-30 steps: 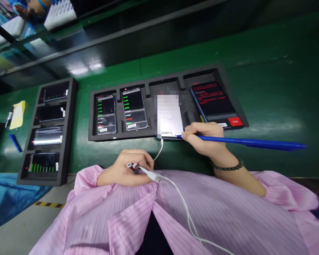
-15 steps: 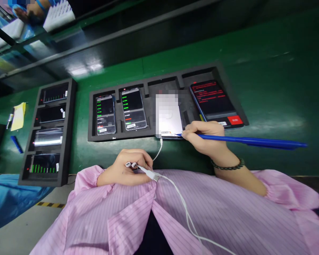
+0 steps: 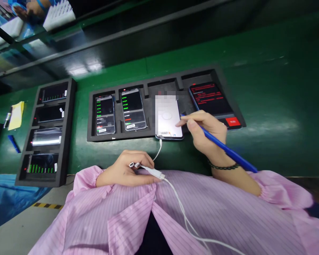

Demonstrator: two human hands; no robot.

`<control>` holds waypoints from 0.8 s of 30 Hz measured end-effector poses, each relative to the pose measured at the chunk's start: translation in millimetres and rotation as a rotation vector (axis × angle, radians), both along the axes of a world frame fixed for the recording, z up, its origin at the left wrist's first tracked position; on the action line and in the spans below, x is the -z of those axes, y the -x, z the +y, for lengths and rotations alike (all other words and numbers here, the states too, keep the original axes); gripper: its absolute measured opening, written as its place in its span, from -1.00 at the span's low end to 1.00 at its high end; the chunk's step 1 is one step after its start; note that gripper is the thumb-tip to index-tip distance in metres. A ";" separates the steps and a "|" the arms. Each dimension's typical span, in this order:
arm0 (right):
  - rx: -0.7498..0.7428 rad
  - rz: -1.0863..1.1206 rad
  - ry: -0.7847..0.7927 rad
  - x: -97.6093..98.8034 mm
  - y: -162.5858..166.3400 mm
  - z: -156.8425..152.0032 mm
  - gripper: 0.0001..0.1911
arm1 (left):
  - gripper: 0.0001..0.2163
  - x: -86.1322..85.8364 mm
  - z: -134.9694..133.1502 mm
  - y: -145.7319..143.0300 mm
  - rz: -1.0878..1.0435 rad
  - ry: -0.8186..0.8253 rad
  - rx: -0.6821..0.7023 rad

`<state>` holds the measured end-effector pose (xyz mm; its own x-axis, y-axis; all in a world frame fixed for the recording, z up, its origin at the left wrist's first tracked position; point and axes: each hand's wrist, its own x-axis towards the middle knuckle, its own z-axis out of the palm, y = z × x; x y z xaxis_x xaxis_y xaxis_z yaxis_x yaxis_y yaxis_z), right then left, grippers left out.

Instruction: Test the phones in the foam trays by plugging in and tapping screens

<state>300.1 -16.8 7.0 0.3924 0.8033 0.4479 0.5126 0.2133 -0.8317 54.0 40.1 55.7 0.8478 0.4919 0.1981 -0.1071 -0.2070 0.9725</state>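
A phone with a bright white screen (image 3: pixel 166 118) lies in the black foam tray (image 3: pixel 103 138), its upper part blurred out. A white cable (image 3: pixel 157 153) is plugged into its lower edge. My right hand (image 3: pixel 206 132) grips a blue pen (image 3: pixel 234 156), held slanting back over the wrist, with a finger at the screen's right edge. Closed in front of my body, my left hand (image 3: pixel 129 168) holds white USB cables (image 3: pixel 154 172), their connectors sticking out. Right of the white screen, a phone with red text (image 3: pixel 208 99) sits tilted, partly behind my right hand.
Two phones with green text (image 3: pixel 105 115) occupy the tray's left slots. A second foam tray (image 3: pixel 65 141) with several phones stands farther left, beside a yellow paper (image 3: pixel 16 115), a marker (image 3: pixel 7 118) and a blue object (image 3: pixel 14 143). Another person's blue sleeve (image 3: pixel 10 198) shows lower left.
My right hand has lifted the pen's tip off the label area and swung the pen's back end down, a finger now by the screen. The left hand's cable connector has shifted slightly right.
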 end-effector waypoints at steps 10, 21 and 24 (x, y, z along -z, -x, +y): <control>0.032 -0.273 0.146 9.4 -2.6 7.3 -0.57 | -0.82 0.6 -0.3 -0.2 0.004 -0.007 0.025; -0.026 -0.312 0.030 8.0 -2.7 1.0 -0.52 | -0.80 0.1 -1.2 1.3 0.111 0.021 0.026; -0.142 -0.501 -0.008 12.2 -1.6 1.8 -0.48 | -0.74 0.0 -0.3 0.5 0.143 0.049 0.044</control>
<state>301.7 -15.0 -5.2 0.0155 0.8289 0.5592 0.8132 0.3150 -0.4894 53.5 39.8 55.7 0.8864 0.4602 0.0505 0.0254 -0.1571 0.9873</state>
